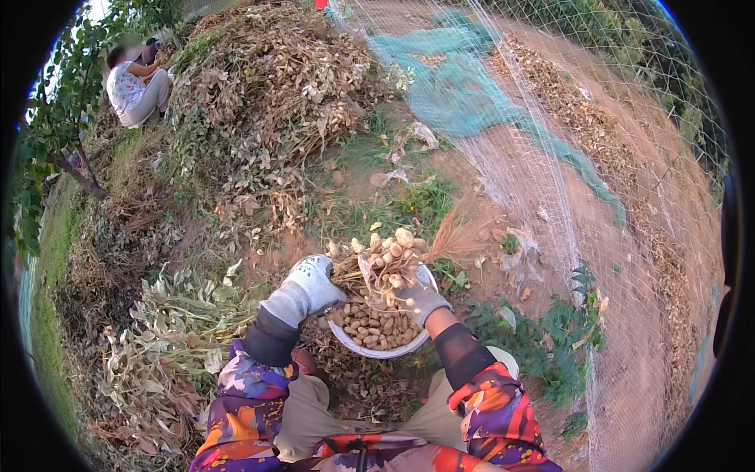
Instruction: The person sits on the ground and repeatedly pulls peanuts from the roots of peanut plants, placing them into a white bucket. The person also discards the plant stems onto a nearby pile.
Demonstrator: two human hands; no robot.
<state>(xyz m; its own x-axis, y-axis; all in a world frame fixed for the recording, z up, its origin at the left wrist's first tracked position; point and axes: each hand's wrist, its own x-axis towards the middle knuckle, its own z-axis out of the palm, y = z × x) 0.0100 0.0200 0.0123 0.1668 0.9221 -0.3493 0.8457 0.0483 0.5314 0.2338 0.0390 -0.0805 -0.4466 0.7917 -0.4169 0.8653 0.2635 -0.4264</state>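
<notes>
A bunch of peanut plants [385, 263] with roots and pale pods hangs over a white bucket [381, 354]. My left hand [312, 285], in a white and grey glove, is closed around the stems at the left of the bunch. At the bucket's right side, my gloved right hand [423, 302] is closed at the pods on the lower edge of the bunch; its fingertips are partly hidden by them. Loose peanuts [376, 326] fill much of the bucket, which stands between my legs.
Pulled plants with wilted leaves [169, 338] lie to my left. A large heap of dried plants [275, 79] rises ahead. White netting [543, 189] and green mesh [456, 90] stretch along the right. Another person [135, 86] sits at the far left near a tree [67, 118].
</notes>
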